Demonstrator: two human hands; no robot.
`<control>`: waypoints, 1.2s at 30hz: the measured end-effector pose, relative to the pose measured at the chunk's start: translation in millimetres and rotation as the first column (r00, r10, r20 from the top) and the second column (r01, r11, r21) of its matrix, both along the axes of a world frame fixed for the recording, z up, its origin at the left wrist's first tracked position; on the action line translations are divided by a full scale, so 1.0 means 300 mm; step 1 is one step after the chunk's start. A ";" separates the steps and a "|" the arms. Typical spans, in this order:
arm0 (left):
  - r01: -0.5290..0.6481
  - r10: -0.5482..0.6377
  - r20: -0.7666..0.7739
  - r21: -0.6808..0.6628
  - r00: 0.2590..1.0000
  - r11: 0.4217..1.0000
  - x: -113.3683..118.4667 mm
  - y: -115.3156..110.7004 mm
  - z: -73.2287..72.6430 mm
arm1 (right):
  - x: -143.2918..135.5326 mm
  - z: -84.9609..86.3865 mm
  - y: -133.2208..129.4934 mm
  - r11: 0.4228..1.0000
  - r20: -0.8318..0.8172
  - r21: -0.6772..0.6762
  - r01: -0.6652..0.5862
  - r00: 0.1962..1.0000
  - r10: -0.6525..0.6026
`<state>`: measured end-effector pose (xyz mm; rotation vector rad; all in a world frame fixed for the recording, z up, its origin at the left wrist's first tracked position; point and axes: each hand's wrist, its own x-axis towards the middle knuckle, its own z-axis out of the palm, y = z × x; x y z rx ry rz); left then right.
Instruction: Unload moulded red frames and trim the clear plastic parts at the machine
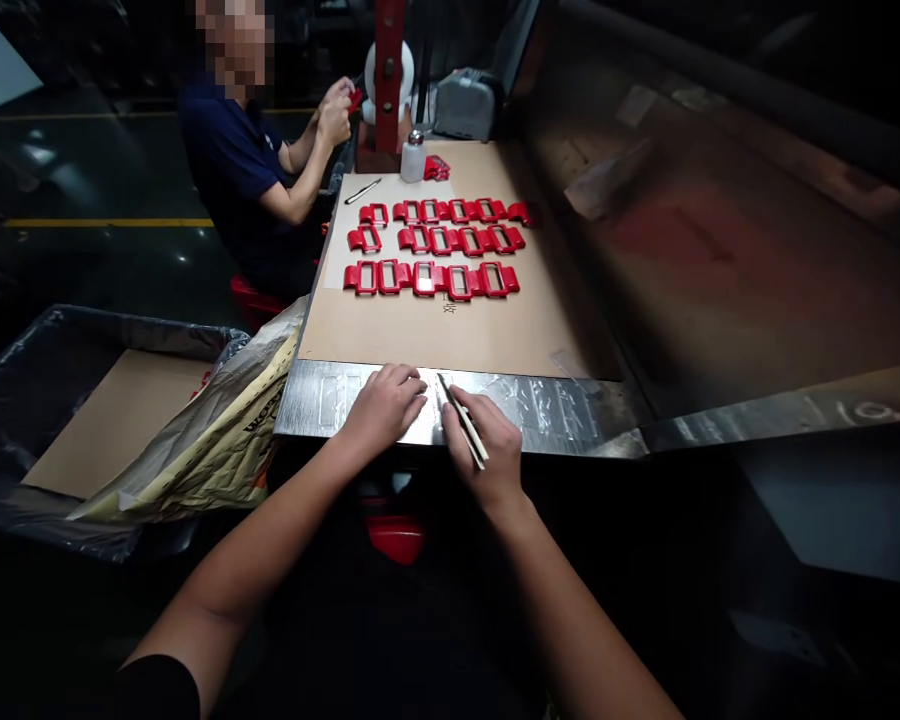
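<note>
My right hand [491, 440] grips a slim, pale-handled knife [466, 425], its narrow dark tip pointing away from me over the bare metal front strip [540, 405] of the table. Just to its left, my left hand [386, 408] rests on the same strip, fingers loosely bent and apart, with nothing seen in it. Beyond both hands, several red frame-shaped parts [459, 282] with rectangular openings lie in rows on a cardboard sheet [420, 335]. None of these parts touches my hands.
At the far left edge lies another slim tool [362, 191]. A pump bottle [413, 157] stands by a red post [388, 80]. Another person [229, 180] holds a red part there. A lined bin [52, 340] and paper sack [217, 430] sit left; a dark panel [690, 240] rises right.
</note>
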<state>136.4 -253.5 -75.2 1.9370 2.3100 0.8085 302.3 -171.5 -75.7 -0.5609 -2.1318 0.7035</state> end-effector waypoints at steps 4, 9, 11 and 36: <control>0.005 -0.005 -0.042 0.008 0.999 1.000 -0.004 -0.011 -0.020 | -0.043 -0.027 0.004 0.999 0.063 0.031 -0.013 0.998 0.011; 0.001 -0.002 -0.085 -0.020 0.996 1.000 0.006 -0.005 -0.016 | -0.056 -0.051 0.014 0.997 0.128 0.080 0.002 0.992 -0.012; -0.009 0.007 -0.095 -0.024 0.995 1.000 0.007 -0.003 -0.011 | -0.059 -0.054 0.013 0.995 0.144 0.100 0.009 0.989 -0.024; 0.007 -0.009 -0.085 -0.018 0.996 1.000 0.006 -0.012 -0.016 | 0.102 0.021 -0.112 0.993 0.220 0.096 -0.075 0.974 0.052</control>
